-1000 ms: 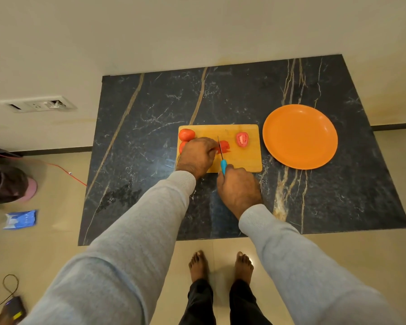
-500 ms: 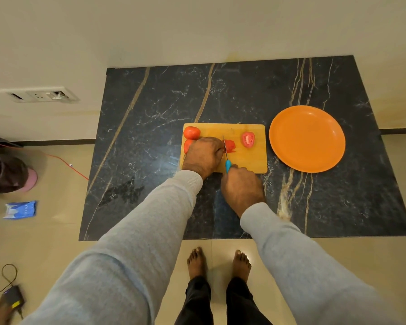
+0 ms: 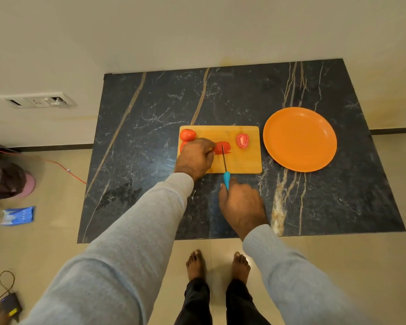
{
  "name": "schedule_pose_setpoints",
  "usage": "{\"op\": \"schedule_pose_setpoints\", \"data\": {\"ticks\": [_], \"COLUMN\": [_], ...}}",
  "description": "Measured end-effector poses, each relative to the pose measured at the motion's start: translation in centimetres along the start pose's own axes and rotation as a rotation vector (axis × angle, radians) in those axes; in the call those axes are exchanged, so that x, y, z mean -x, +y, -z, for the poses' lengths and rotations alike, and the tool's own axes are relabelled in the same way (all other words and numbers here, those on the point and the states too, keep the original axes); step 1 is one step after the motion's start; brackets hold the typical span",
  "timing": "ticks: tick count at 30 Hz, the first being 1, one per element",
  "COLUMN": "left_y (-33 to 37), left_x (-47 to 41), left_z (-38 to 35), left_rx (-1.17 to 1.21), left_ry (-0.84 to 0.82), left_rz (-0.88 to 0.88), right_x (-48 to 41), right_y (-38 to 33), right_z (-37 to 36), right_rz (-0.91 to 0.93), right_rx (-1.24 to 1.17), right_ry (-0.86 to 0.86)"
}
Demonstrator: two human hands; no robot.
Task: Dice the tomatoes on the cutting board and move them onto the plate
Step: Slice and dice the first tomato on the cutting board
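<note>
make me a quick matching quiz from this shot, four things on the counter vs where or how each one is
Things:
1. whole tomato
2. tomato half
3. plate
4. knife

Places or states:
A. right of the cutting board, off it
B. far left corner of the board
C. blue handle gripped by the right hand, blade on the tomato piece that the left hand holds
D. cut face up, near the board's right end

Pairs: 1-B, 2-D, 3-A, 4-C
</note>
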State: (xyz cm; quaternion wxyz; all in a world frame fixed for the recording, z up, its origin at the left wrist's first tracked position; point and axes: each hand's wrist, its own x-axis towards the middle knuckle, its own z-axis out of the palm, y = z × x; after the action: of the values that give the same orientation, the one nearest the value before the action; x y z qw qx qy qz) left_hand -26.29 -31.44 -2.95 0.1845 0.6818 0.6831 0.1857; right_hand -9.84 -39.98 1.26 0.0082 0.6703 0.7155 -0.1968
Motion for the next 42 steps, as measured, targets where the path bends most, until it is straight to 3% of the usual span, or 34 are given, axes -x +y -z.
{"op": "schedule_pose_setpoints", "data": {"ticks": [15, 24, 31, 36, 42], "left_y": [0.6, 0.6, 0.7, -0.1, 0.8], "left_x": [-1.3, -0.9, -0.9, -0.1, -0.7], "left_z": [-0.2, -0.2, 0.1, 0.2, 0.1], "left_rx": [-0.033, -0.038, -0.009, -0.019, -0.141], "left_ry": [-0.042, -0.030, -0.037, 0.010, -0.060], "left_rz": [0.011, 0.019, 0.039, 0.060, 0.062], "right_x": [-6.2, -3.7, -1.1, -1.2, -3.3], "right_y": [-2.8, -1.4, 0.0, -0.4, -1.5], "right_z": [0.9, -0.2, -0.7, 0.1, 0.1], "right_rz": [0.034, 0.050, 0.023, 0.042, 0.061], "right_rx": [0.091, 0.157, 0.099, 0.044, 0.075], "right_ry": [-0.041, -0.128, -0.104, 0.014, -0.034]}}
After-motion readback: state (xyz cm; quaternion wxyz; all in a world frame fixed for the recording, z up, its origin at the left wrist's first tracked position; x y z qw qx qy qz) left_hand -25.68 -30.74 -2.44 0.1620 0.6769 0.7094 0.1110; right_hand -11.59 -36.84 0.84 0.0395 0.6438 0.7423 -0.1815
